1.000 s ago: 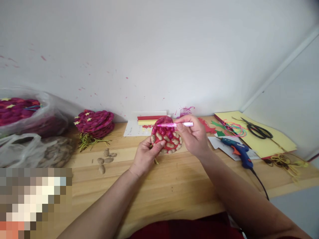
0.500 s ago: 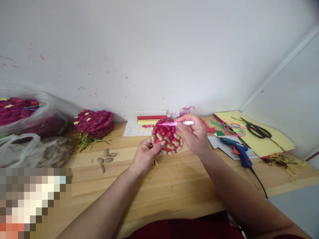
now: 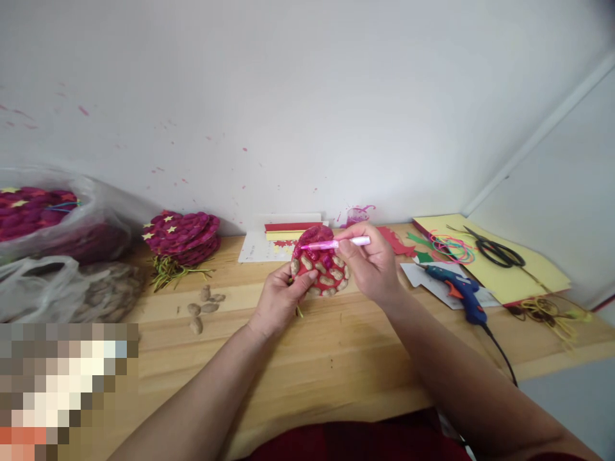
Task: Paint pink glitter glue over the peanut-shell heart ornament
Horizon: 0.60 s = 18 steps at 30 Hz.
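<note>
My left hand point(image 3: 283, 291) grips a round red disc point(image 3: 311, 282) by its lower left edge, thumb on the front. Peanuts point(image 3: 328, 280) in their shells cover the disc; the upper ones are painted glossy magenta, the lower ones are bare tan. Pinched in my right hand point(image 3: 368, 262) is a white-handled paintbrush point(image 3: 358, 241) with a pink-stained front part. Its tip lies over the painted peanuts at the disc's upper left. Behind my right hand stands a clear cup point(image 3: 356, 216) with magenta paint on it.
Left are a stack of magenta peanut discs point(image 3: 182, 237), bags of discs point(image 3: 38, 211) and peanuts point(image 3: 108, 291), and loose peanuts point(image 3: 206, 307). Right lie a blue glue gun point(image 3: 456, 288) with its cord, black scissors point(image 3: 500, 250), yellow paper point(image 3: 523, 282) and coloured strings point(image 3: 451, 248).
The brush tip has shifted slightly left and down across the painted peanuts. My right hand moved a little with it; the left hand keeps its hold on the disc.
</note>
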Motion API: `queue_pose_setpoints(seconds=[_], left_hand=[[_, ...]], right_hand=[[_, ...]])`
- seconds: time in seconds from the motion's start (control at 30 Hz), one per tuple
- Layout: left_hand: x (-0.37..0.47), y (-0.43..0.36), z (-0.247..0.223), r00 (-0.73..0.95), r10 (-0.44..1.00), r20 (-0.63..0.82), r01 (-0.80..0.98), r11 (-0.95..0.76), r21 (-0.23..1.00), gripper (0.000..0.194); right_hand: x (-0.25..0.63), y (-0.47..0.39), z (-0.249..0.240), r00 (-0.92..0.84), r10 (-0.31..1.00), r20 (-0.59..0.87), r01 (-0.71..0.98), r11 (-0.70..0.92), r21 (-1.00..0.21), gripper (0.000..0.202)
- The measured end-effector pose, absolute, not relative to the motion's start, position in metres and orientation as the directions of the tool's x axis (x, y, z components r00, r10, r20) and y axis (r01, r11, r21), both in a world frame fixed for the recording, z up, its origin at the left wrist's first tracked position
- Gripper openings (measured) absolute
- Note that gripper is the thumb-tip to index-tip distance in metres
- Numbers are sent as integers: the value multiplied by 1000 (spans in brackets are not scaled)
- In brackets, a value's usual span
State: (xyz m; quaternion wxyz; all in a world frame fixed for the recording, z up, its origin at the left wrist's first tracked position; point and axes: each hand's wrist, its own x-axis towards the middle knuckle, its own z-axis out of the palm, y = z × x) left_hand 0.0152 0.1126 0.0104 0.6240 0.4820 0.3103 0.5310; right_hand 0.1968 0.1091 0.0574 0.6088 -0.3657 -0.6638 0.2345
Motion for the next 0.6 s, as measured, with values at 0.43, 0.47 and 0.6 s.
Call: queue_pose_setpoints(seconds=[0.43,0.47,0.6], left_hand=[[11,114,7,228,959,166,-190,-123,974,33],[10,114,7,222,960,168,-180,-129,975,32],[11,113,7,227,961,159,-202,-114,973,31]], right_hand=[[198,109,66,106,740,665,228,632,-740,24],[198,109,65,103,748,656,235,623,-747,23],[198,110,64,110,771,627,258,587,-767,24]])
